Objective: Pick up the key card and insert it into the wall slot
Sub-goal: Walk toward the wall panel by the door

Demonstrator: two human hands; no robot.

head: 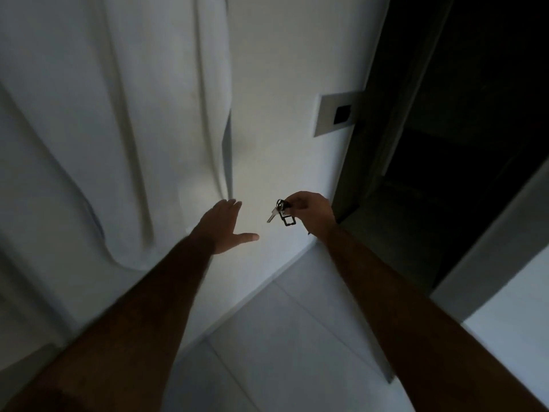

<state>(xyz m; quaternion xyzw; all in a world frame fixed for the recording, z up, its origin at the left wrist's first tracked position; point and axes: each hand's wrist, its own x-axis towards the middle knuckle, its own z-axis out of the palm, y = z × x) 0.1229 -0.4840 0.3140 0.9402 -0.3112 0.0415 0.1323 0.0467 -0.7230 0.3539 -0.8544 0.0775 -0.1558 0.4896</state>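
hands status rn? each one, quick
Left hand: open, fingers spread, empty, near the white curtain.
Right hand: closed, pinching a key ring with a metal key and dark tag hanging.

A bunch of keys (279,214) with a silver key and a dark rectangular tag dangled in mid-air, well below the wall slot (337,114), a pale plate with a dark opening.
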